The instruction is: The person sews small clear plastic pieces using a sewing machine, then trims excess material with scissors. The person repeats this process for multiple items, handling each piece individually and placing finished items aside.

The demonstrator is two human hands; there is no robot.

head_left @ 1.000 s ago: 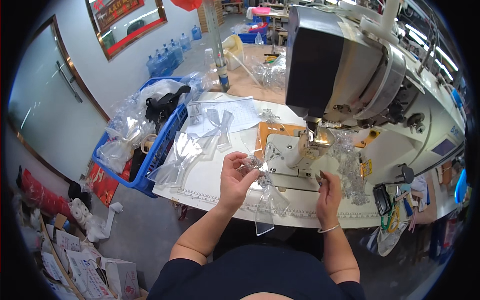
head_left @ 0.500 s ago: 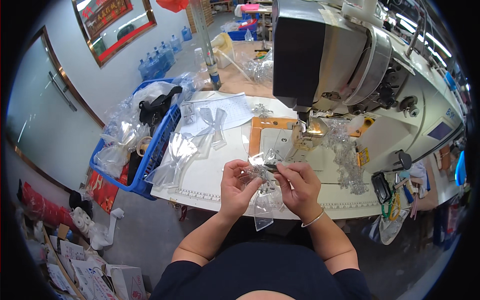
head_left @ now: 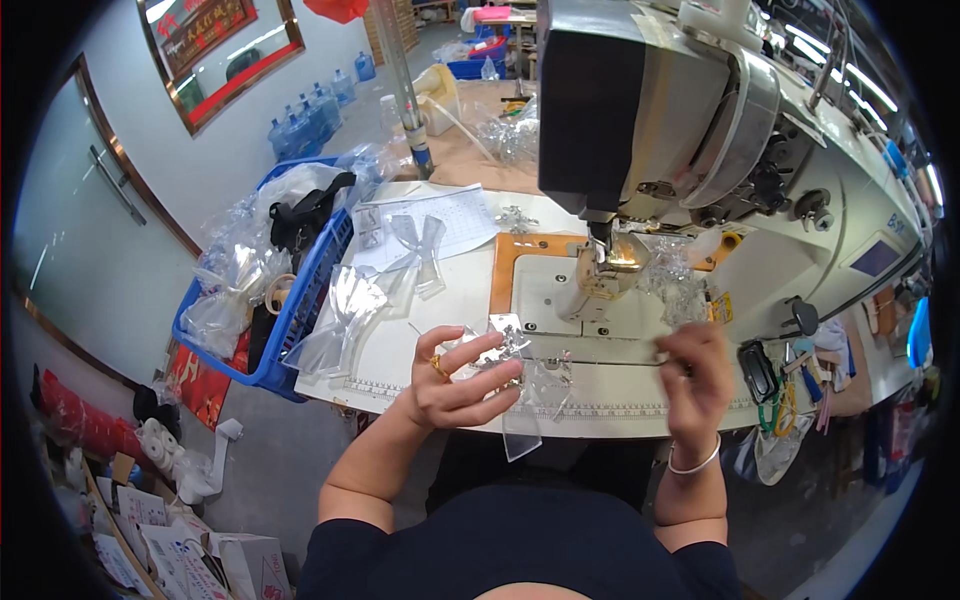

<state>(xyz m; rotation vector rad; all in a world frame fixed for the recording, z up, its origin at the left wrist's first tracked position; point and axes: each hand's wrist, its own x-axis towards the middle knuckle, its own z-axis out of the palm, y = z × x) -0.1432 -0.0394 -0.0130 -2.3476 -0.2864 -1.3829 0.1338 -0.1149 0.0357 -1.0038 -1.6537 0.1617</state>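
Note:
My left hand (head_left: 462, 382), a ring on one finger, holds a clear plastic piece (head_left: 521, 435) with silvery ornaments clustered on it, above the front edge of the white sewing table (head_left: 400, 335). Its clear flaps hang past that edge. Over the table's right side, my right hand (head_left: 698, 378) has its fingers curled in, slightly blurred; a small dark bit shows in them, too unclear to name. Behind both hands stands a sewing machine (head_left: 588, 110), its metal presser area (head_left: 612, 258) over the bed. Beyond the right hand lies a heap of silvery ornaments (head_left: 672, 275).
More clear plastic pieces (head_left: 350, 305) and a printed paper sheet (head_left: 465, 215) lie on the table's left. A blue basket (head_left: 288, 345) of plastic bags adjoins that side. At the right edge hang scissors and tools (head_left: 785, 395). Boxes (head_left: 185, 550) stand on the floor lower left.
My right hand has moved away from the left, out to the right. My left hand has turned and shifted slightly left, still holding the clear piece.

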